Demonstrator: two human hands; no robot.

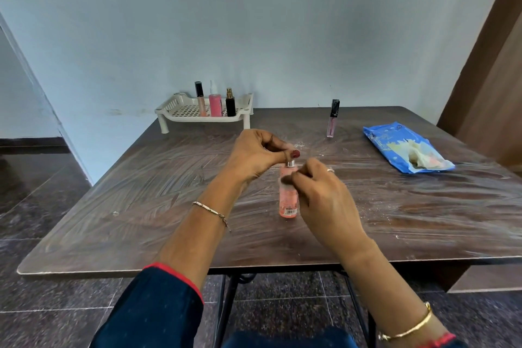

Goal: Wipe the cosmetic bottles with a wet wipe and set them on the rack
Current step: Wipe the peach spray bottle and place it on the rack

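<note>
A pink bottle (288, 200) with a silver spray top stands upright on the middle of the table. My left hand (255, 155) pinches its top from above, thumb over the nozzle. Fingers curled round the bottle's upper part, my right hand (322, 192) is blurred by motion. No wipe shows in either hand. The white rack (180, 113) stands at the table's back edge and holds a lip gloss tube (200, 99), a pink bottle with a clear cap (215, 103) and a black bottle (230, 103). Another lip gloss tube (332, 118) stands on the table, back right.
A blue wet-wipe pack (395, 141) lies at the right of the table, with a wipe (423, 157) pulled partly out of its opening. The brown table top (141, 192) is streaked with smears. A wall runs behind the rack, and a brown door stands at far right.
</note>
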